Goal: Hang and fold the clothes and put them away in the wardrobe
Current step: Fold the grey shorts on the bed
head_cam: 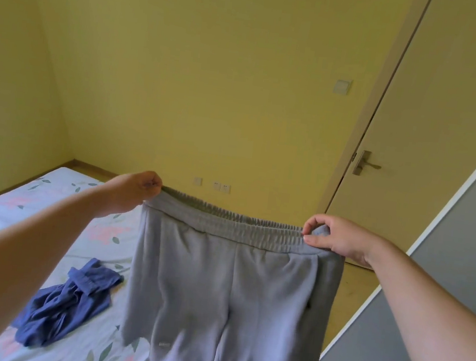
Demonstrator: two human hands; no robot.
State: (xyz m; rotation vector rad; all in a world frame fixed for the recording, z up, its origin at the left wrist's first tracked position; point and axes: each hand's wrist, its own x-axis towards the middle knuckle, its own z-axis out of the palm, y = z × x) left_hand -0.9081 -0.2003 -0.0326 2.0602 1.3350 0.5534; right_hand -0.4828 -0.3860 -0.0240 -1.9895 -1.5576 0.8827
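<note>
Holding a pair of grey sweatpants (pixel 227 284) up by the waistband, I am gripping them at both ends, so they are hanging flat in the air in front of me, over the near side of the bed (pixel 2 211). My left hand (pixel 136 189) is pinching one end of the elastic band, its fingers (pixel 155 183) curled tight on the cloth. My right hand (pixel 334 237) is clutching the other end, thumb and fingers closed round a bunched corner. The legs are dropping out of view below. A crumpled blue garment (pixel 65 303) is lying on the flowered sheet, just left of the sweatpants. Behind them a yellow wall (pixel 212 87) is showing a light switch (pixel 342 86). A door (pixel 432 129) with a metal handle (pixel 363 163) is standing to the right, and a grey wardrobe door (pixel 441 295) nearer me.
</note>
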